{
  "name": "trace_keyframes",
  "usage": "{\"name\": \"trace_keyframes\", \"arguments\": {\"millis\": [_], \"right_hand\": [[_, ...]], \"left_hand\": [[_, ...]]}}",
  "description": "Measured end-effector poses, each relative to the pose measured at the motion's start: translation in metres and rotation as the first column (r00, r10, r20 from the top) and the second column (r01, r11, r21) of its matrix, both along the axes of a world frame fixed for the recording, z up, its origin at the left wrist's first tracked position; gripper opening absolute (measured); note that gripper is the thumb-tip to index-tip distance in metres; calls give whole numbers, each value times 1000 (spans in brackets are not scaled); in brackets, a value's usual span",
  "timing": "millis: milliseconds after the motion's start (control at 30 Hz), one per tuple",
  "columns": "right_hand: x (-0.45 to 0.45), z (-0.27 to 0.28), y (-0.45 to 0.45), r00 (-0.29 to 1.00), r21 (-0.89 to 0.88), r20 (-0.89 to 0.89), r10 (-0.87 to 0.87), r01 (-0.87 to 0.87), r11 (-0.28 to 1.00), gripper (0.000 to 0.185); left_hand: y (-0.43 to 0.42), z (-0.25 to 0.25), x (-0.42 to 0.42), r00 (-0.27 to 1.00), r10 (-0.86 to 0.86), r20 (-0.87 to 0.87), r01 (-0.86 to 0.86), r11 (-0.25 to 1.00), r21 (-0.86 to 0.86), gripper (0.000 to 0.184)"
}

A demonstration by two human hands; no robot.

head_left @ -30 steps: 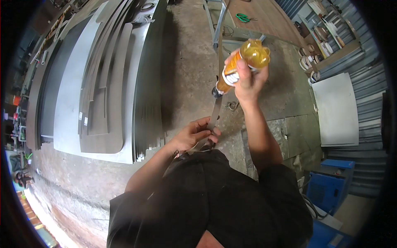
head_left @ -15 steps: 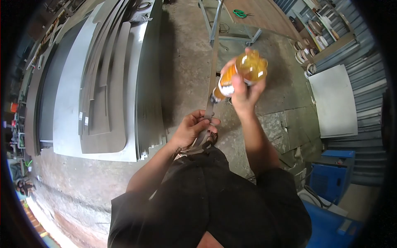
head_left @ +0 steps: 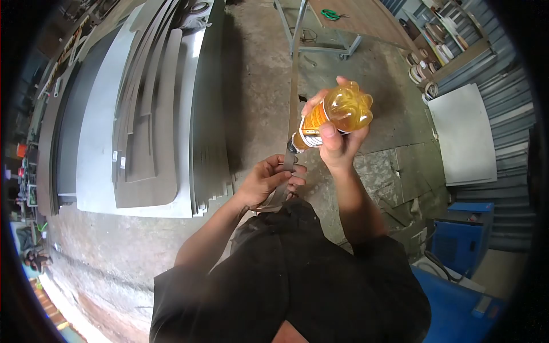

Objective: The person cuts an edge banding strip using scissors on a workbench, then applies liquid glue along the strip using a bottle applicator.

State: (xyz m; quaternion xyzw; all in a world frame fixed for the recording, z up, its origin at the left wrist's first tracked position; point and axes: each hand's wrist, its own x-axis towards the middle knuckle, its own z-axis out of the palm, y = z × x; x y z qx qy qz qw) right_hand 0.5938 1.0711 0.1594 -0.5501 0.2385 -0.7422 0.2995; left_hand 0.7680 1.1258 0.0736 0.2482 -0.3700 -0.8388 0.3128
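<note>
My right hand point(head_left: 338, 140) is wrapped round a plastic bottle point(head_left: 349, 107) of yellow liquid with an orange and white label. The bottle is tilted, its dark cap end pointing down and left against a long thin grey-brown strip point(head_left: 294, 86). Close below that end, my left hand point(head_left: 269, 180) pinches the strip between thumb and fingers. The strip runs away from me up the view, toward a metal-framed table, and also hangs past my left hand near my waist.
Stacked sheets point(head_left: 146, 188) fill the left side. A wooden table point(head_left: 366, 23) on a wheeled metal frame carries green-handled scissors point(head_left: 330, 15). At right are a shelf with rolls, a white panel point(head_left: 463, 137) and a blue machine point(head_left: 457, 246).
The bottle in my right hand has moved down and toward me, its cap end now nearer my left hand. The strip looks more upright. My left hand has hardly moved.
</note>
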Motion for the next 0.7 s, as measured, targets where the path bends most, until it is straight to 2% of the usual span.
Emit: {"name": "trace_keyframes", "arguments": {"millis": [33, 67, 167, 300, 333, 367, 433, 533, 567, 633, 700], "right_hand": [[-2, 1, 5, 999, 20, -49, 4, -3, 1000, 76], [2, 6, 3, 986, 11, 151, 65, -67, 998, 68], [-22, -8, -28, 993, 21, -21, -119, 120, 993, 64], [-28, -9, 12, 996, 80, 83, 36, -43, 996, 62], [-23, -9, 32, 976, 65, 190, 110, -124, 990, 64], [-30, -12, 45, 981, 11, 92, 173, -174, 985, 65], [-39, -13, 55, 961, -42, 91, 260, -257, 965, 66], [-50, -15, 46, 986, 91, 106, 125, -135, 987, 67], [-54, -15, 38, 987, 116, 92, 131, -141, 983, 67], [-68, -34, 15, 993, 35, -99, -65, 69, 997, 69], [-63, -8, 50, 986, 105, 55, 157, -162, 981, 71]], "left_hand": [[4, 1, -1, 1000, 11, 8, -11, 1000, 1, 22], [11, 2, -2, 1000, 21, 17, -21, 1000, -1, 21], [30, 3, -10, 998, 40, 55, -36, 997, -72, 20], [52, 4, -22, 978, 92, 188, -63, 986, -156, 22], [56, 5, -27, 972, 101, 212, -69, 986, -153, 23], [59, 6, -32, 966, 107, 236, -73, 986, -150, 23], [64, 1, -43, 965, 123, 231, -92, 986, -141, 25], [79, -5, -57, 965, 124, 233, -97, 987, -127, 28], [84, -6, -60, 964, 125, 233, -97, 987, -126, 29], [97, -1, -65, 961, 132, 242, -117, 990, -75, 32], [99, 4, -66, 958, 158, 240, -143, 987, -78, 35]]}}
